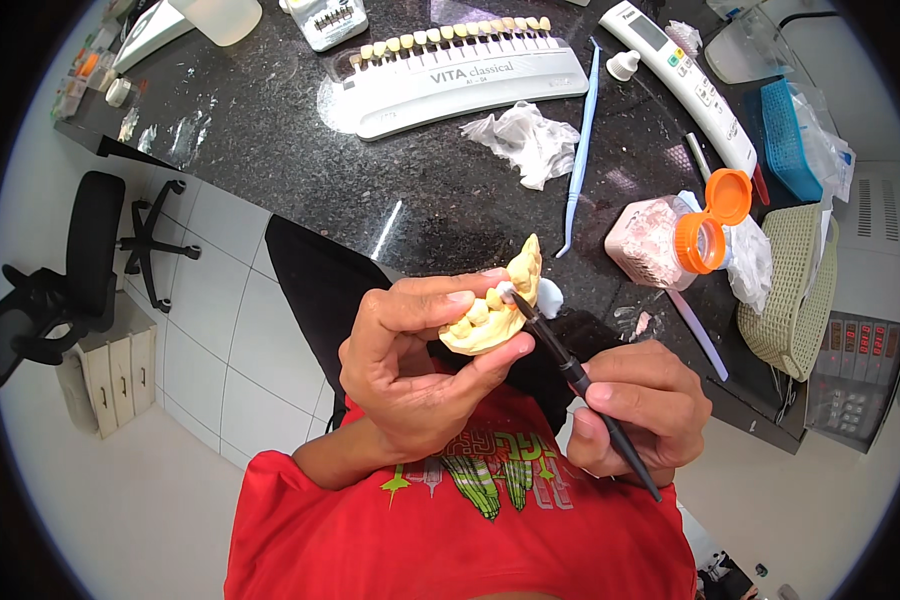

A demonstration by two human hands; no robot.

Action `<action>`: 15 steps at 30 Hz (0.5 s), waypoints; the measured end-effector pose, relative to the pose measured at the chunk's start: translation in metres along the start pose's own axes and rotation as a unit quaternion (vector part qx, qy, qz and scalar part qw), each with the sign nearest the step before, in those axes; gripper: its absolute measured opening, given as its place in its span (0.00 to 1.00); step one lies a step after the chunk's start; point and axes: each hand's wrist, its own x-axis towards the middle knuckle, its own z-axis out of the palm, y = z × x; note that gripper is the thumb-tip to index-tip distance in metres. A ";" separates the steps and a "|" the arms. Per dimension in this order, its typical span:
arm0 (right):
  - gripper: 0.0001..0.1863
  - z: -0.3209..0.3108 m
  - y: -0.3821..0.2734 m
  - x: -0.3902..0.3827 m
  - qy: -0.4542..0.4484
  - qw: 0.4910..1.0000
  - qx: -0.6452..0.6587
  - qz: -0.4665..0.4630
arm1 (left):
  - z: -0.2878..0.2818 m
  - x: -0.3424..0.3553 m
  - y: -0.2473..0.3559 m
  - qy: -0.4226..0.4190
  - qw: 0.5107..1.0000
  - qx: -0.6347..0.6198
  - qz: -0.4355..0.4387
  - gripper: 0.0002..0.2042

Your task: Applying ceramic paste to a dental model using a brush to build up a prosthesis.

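One brush [580, 385] tip-up toward dental cast [490, 310]

The dark worktop [300, 150] lies open left of the crumpled tissue [523, 142]. To the right, the open powder jar [665, 240], blue tool [579, 150] and woven basket [795, 290] crowd the way. The tooth shade guide [460, 72] bars the far edge.

My L hand [410, 365] grips yellow dental cast [495, 305] w/ thumb + fingers, R hand [635, 410] holds black brush [580, 385] like a pen, tip touching cast's teeth, above dark granite counter [300, 150] w/ tooth shade guide [460, 70], crumpled tissue [525, 140], orange-capped powder jar [665, 240].
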 end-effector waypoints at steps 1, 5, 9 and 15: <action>0.15 0.000 0.000 -0.001 0.004 1.000 0.004 -0.002 | 0.000 0.000 0.000 0.000 1.000 0.000 0.000 0.23; 0.14 0.001 0.000 -0.001 0.007 1.000 0.003 0.000 | 0.000 0.000 0.000 -0.004 1.000 -0.004 0.000 0.23; 0.14 0.001 0.000 0.000 0.007 1.000 0.005 0.000 | 0.000 0.001 0.002 -0.005 1.000 0.002 0.000 0.23; 0.14 0.002 0.000 -0.002 0.008 1.000 0.003 0.000 | 0.000 0.001 0.000 -0.002 1.000 -0.007 -0.004 0.23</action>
